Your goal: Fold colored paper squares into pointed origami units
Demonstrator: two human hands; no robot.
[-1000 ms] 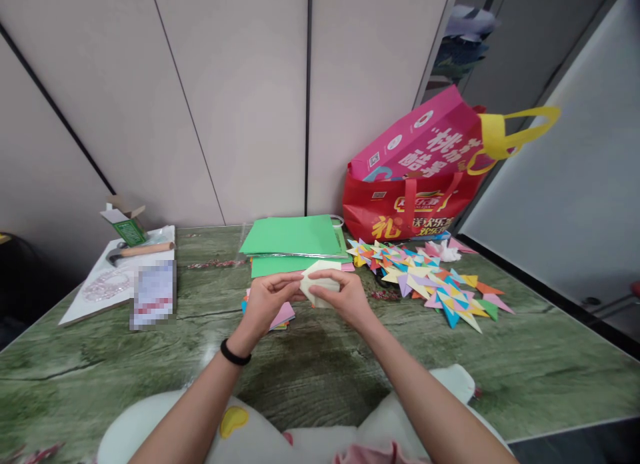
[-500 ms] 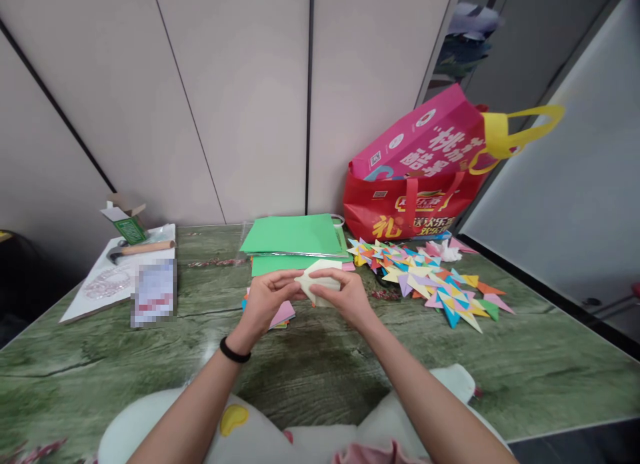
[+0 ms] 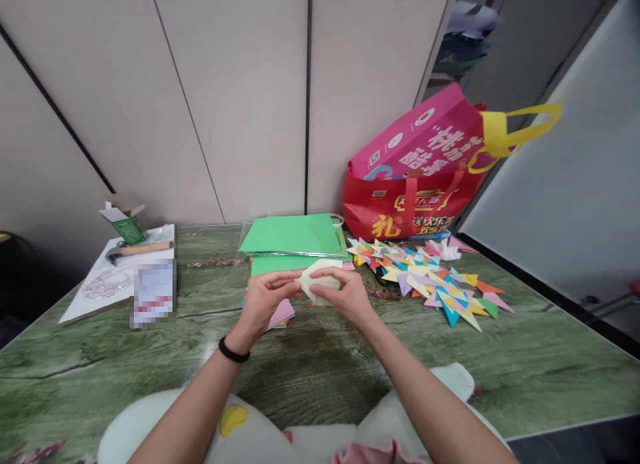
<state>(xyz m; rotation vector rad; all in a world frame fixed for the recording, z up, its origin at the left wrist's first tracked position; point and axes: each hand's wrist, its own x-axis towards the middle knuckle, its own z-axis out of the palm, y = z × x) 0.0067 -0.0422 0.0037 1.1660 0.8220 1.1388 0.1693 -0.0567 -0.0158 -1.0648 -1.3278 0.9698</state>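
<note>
A cream sheet of folding paper [image 3: 316, 272], partly folded to a point on its left, is held up above the table between both hands. My left hand [image 3: 265, 299], with a black band on the wrist, pinches its left corner. My right hand [image 3: 345, 294] grips the paper's right side, thumb in front and fingers behind the top edge. Beneath my left hand lies a stack of small coloured paper squares [image 3: 281, 314], partly hidden. Just behind the hands are green paper sheets [image 3: 295, 234]. To the right lie several folded, multicoloured paper stars [image 3: 450, 297].
A red gift bag [image 3: 415, 207] holding a pink box [image 3: 425, 134] stands at the back right. On the left, a hammer [image 3: 145, 249] and a small open carton [image 3: 127, 225] rest on a white board [image 3: 100, 287]. A pale cushion-like thing [image 3: 165, 417] lies in front.
Almost nothing differs. Both hands keep the cream paper in the same place, with only a tiny shift of the left fingers.
</note>
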